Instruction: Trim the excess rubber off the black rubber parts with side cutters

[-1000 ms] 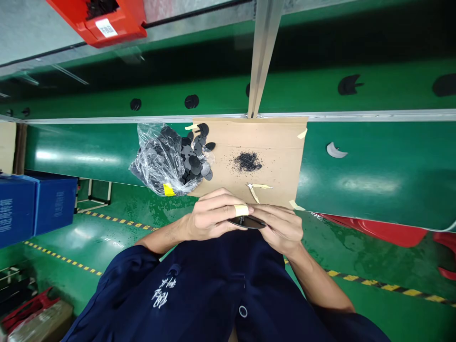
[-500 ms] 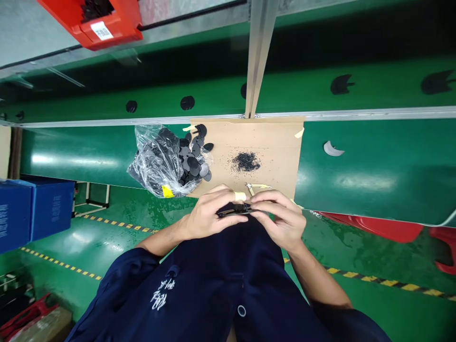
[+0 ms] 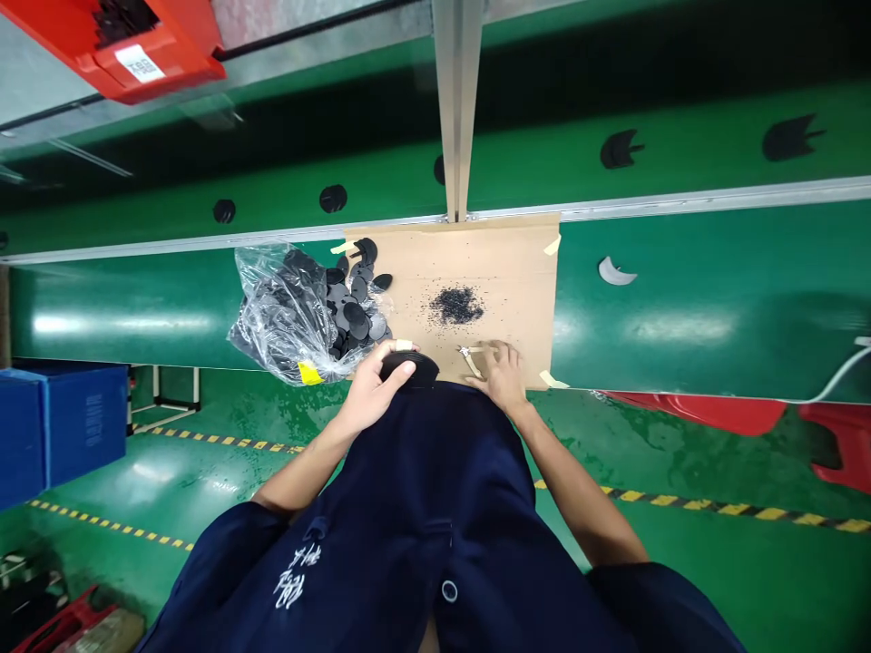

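My left hand grips a black round disc at the near edge of the cardboard sheet; a tan bandage wraps one fingertip. My right hand rests on the cardboard's near edge, its fingers curled over a small pale tool. A clear plastic bag spills several black discs onto the cardboard's left side. A small heap of black crumbs lies in the cardboard's middle.
The cardboard is taped to a green bench. Behind a metal rail, black parts lie on a green belt. A red bin hangs top left. A blue crate stands left; red trays sit under the bench.
My hands have come apart. The left one kept the black disc and lifted it to the cardboard's edge; the right one moved right onto the pale tool.
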`<state>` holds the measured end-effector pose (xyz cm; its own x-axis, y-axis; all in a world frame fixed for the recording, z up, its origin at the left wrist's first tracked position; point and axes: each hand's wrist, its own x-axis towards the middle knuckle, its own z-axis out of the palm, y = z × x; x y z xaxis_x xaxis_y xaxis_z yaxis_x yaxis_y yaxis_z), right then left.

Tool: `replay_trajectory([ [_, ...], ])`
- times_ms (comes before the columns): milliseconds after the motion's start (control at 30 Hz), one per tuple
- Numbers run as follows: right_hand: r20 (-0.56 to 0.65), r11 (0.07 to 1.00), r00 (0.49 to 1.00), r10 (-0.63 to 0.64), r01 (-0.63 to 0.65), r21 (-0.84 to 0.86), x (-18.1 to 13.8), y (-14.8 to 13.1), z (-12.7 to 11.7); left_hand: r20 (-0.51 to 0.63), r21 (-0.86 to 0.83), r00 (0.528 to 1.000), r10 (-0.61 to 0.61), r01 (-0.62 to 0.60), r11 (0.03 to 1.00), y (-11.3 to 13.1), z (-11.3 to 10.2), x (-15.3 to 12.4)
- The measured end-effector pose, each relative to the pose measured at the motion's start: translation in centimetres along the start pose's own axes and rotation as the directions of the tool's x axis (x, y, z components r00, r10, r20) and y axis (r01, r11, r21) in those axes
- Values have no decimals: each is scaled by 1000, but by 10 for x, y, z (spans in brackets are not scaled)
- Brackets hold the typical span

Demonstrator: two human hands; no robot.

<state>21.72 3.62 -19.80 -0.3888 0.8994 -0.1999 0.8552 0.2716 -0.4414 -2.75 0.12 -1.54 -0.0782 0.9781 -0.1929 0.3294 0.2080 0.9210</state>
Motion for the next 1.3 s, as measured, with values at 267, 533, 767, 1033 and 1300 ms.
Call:
replay_trajectory([
  [267, -75, 996, 997, -20, 27, 86, 9, -17, -30, 80, 153, 935, 346, -355, 922, 16, -4, 12],
  [533, -323, 827, 917, -232, 361, 431, -5, -59, -160, 154, 78, 763, 628, -643, 762, 41, -17, 51],
  [767, -343, 854, 862, -373, 463, 236, -4, -83, -206, 177, -1, 718, 673, -684, 730, 49, -23, 75],
  [1033, -358, 851, 820, -447, 513, 112, 8, -90, -210, 198, -31, 714, 671, -680, 733, 44, -27, 81],
  [1300, -349, 863, 809, -472, 506, 6, 8, -90, -215, 191, -60, 707, 681, -684, 727, 44, -26, 82],
])
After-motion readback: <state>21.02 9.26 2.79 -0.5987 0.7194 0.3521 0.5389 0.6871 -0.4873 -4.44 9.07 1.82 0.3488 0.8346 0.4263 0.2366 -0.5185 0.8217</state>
